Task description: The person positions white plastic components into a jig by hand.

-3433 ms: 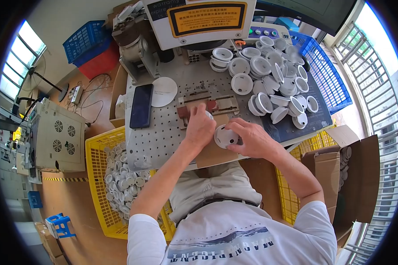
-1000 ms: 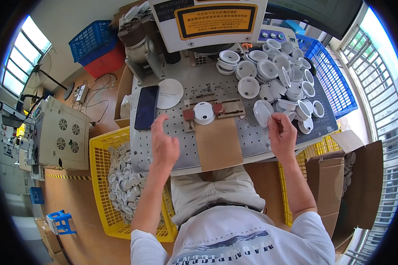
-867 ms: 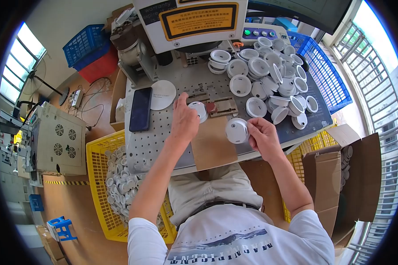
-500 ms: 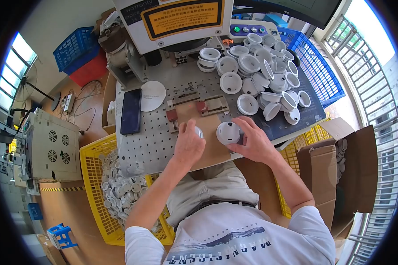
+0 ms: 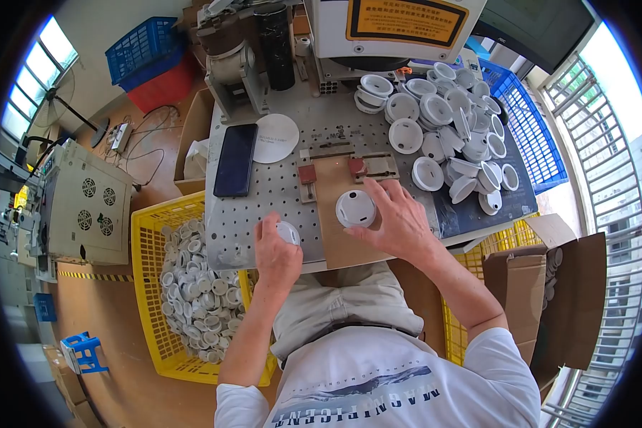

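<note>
My right hand curves around a round white plastic lid, with the thumb at its lower edge and the index finger at its upper right. That lid sits over a brown board, just below a fixture with two red blocks. My left hand is closed on another white lid, partly hidden by the fingers, near the table's front edge. Many similar lids lie in a heap on the right of the table.
A phone and a white disc lie on the perforated metal table. A yellow basket full of lids stands below left. Cardboard box stands at right. A machine head with a warning label hangs above.
The view has swung left. My right hand has brought its lid leftward over the board, nearer the fixture. My left hand has moved left, off the board, with its lid.
</note>
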`<state>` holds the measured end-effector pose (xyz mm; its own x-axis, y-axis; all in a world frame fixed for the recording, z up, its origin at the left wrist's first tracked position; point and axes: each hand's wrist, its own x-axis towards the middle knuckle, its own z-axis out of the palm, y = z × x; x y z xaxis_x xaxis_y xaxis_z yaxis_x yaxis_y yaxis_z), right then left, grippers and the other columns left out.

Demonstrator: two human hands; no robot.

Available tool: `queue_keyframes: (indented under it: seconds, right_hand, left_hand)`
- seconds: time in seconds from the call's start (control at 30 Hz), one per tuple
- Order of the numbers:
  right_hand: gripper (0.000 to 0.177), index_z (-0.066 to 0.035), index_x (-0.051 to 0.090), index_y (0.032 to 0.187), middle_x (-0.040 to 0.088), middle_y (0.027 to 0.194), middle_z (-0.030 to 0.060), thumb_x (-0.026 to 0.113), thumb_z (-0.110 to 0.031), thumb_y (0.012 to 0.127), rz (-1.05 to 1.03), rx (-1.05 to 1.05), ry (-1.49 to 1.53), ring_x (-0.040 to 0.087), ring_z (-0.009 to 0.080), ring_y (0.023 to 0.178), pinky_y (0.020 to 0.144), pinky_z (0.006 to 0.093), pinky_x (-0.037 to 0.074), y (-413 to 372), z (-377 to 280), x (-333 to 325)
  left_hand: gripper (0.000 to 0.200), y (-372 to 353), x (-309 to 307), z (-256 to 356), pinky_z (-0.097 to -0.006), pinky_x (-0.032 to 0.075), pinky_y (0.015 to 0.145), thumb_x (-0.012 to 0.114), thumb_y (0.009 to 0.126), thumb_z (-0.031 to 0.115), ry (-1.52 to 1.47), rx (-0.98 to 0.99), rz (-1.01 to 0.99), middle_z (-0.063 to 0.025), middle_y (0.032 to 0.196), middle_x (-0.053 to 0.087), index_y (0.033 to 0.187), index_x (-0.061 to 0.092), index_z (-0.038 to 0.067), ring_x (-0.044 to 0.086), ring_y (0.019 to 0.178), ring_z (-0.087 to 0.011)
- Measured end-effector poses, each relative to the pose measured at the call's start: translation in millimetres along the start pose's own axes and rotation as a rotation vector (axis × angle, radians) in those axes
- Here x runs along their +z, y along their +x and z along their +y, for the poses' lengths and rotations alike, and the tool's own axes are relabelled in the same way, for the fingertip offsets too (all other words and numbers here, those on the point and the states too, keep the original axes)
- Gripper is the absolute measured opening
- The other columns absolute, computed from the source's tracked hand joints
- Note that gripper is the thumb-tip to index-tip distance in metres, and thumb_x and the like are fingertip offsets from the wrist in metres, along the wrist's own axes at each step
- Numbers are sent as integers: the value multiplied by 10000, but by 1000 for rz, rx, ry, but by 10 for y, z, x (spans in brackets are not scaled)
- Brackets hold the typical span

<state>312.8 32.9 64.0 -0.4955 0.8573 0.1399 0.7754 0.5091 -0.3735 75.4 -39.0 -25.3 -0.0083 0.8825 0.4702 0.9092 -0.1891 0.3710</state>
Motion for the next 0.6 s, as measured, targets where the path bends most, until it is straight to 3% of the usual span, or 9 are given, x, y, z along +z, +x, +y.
queue_keyframes:
  seconds: [0.03, 0.17, 0.23, 0.37, 0.43, 0.6]
  right_hand:
    - [713, -64, 473, 1366, 552, 1204, 203, 763, -338, 775, -80, 162, 22, 595, 383, 1084, 835, 480, 516, 23, -46, 15]
    - [789, -48, 462, 1381, 560, 1190, 199, 781, -398, 750, -45, 72, 56, 594, 386, 1077, 844, 478, 511, 90, 59, 259]
    - [832, -24, 466, 1364, 575, 1142, 191, 778, -486, 747, 154, -337, -53, 624, 384, 996, 779, 474, 527, 100, 123, 207]
    - [783, -28, 467, 1358, 584, 1126, 186, 766, -448, 769, 185, -150, -38, 639, 380, 951, 707, 461, 540, 116, -55, 181]
    - [765, -38, 460, 1364, 584, 1128, 183, 771, -403, 768, -20, 51, -38, 639, 384, 944, 719, 458, 544, 182, -141, 221]
    - [785, -40, 451, 1370, 585, 1129, 186, 777, -416, 763, 105, -108, 22, 656, 376, 929, 697, 453, 548, 224, -7, 358]
  left_hand:
    - [190, 11, -12, 8, -484, 453, 900, 711, 535, -71, 9, 33, 5, -219, 1190, 536, 714, 650, -88, 532, 1059, -422]
    - [184, 20, -21, 8, -479, 454, 899, 714, 529, -68, 32, 31, 7, -215, 1186, 539, 700, 649, -85, 533, 1058, -417]
    - [195, 20, -34, 7, -477, 456, 892, 711, 523, -72, 4, 17, -11, -214, 1179, 542, 709, 653, -81, 535, 1057, -413]
    - [197, 20, -4, 8, -476, 456, 889, 710, 520, -76, -1, 17, 3, -212, 1175, 544, 710, 655, -77, 536, 1056, -412]
    - [201, 7, 7, -3, -478, 457, 880, 712, 516, -76, 13, 25, 21, -212, 1175, 544, 708, 652, -77, 534, 1052, -416]
    - [199, 28, -51, 26, -478, 458, 873, 709, 519, -70, 0, 9, 6, -216, 1174, 543, 707, 648, -83, 536, 1043, -422]
